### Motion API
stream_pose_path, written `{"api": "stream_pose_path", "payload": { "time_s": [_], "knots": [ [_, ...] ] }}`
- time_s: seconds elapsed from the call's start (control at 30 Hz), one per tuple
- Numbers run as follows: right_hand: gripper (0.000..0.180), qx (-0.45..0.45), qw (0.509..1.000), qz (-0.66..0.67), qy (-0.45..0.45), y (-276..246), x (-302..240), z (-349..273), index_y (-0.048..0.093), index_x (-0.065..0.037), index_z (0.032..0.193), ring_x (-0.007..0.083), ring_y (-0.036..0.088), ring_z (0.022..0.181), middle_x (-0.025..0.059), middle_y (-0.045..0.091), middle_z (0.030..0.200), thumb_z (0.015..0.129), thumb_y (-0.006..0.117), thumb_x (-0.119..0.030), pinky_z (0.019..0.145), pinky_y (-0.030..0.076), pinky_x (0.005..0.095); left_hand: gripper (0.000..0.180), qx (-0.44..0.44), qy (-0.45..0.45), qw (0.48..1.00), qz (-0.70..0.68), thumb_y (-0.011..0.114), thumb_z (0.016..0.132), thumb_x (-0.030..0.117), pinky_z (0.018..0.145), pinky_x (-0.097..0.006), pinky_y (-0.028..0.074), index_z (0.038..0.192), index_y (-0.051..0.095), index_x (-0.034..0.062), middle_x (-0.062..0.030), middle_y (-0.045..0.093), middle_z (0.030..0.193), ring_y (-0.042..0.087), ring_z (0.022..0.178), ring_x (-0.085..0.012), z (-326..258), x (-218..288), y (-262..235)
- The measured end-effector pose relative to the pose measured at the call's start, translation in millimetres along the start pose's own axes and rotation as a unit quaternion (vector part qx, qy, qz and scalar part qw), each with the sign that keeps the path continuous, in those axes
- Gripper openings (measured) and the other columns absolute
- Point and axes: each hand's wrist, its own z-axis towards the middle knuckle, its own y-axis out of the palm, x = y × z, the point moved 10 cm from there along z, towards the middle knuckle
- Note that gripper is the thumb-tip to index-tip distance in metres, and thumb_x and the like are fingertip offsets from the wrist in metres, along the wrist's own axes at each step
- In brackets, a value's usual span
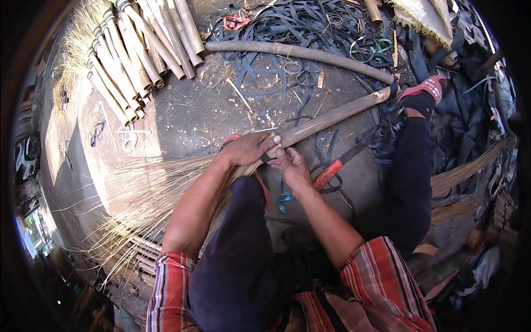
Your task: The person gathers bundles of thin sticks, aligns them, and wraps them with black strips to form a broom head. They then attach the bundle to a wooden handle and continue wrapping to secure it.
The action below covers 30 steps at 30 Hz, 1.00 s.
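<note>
A broom lies across my lap: a bamboo handle [332, 117] runs up to the right, and its pale straw bristles [145, 195] fan out to the left. My left hand [248, 148] grips the neck where bristles meet handle. My right hand [290, 165] presses against the same joint from below, fingers closed on a dark binding strip [266, 157] there. A red-handled tool [327, 174] lies on the ground just right of my right hand.
Finished brooms with bamboo handles [135, 50] are stacked at the upper left. A long bamboo pole [298, 53] and a heap of black rubber strips [310, 25] lie ahead. My right foot in a red sandal [427, 87] rests at upper right. More straw bundles [464, 172] lie right.
</note>
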Motion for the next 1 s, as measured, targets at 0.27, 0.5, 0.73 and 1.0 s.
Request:
{"api": "stream_pose_path", "payload": {
  "time_s": [0.27,0.5,0.73,1.0],
  "knots": [
    [0.052,-0.002,0.997,-0.08,0.013,-12.3,0.1,7.2,0.058,-0.001,0.137,0.0165,0.073,0.096,0.0093,0.07,0.121,0.108,0.063,-0.044,0.085,0.058,0.0332,0.087,-0.034,-0.076,0.996,-0.017,0.038,0.099,0.084,0.105,-0.046,0.049,0.132,0.072,0.0105,-0.0213,0.073,0.125,0.067,0.121,-0.0371,8.4,-31.6,7.9],
    [0.072,-0.023,0.826,-0.562,-0.029,-29.9,-103.0,-26.4,0.053,-0.003,0.148,0.0359,0.069,0.111,0.0193,0.064,0.138,0.094,0.077,-0.045,0.097,0.052,0.0469,0.084,-0.053,-0.07,0.995,-0.05,0.045,0.098,0.081,0.105,-0.044,0.05,0.131,0.072,0.009,-0.0197,0.073,0.127,0.068,0.12,-0.0331,-3.6,-26.6,5.1],
    [0.096,-0.165,0.466,-0.792,-0.359,71.4,-140.5,-42.0,0.038,-0.008,0.161,0.032,0.038,0.153,0.0164,0.039,0.166,0.083,0.085,-0.038,0.121,0.037,0.0528,0.109,-0.025,-0.06,0.99,0.126,0.073,0.081,0.078,0.107,-0.05,0.049,0.139,0.055,-0.0131,-0.0325,0.067,0.132,0.065,0.126,-0.0445,-27.0,-24.4,5.1],
    [0.069,-0.214,0.502,-0.816,-0.191,69.8,-79.3,26.6,0.057,-0.005,0.139,0.0344,0.066,0.125,0.0183,0.062,0.141,0.079,0.086,-0.022,0.108,0.049,0.051,0.103,0.158,-0.066,0.937,0.303,0.084,0.064,0.078,0.103,-0.049,0.052,0.128,0.062,-0.0008,-0.0223,0.073,0.12,0.071,0.116,-0.0369,-67.8,-17.0,1.2]
  ]
}}
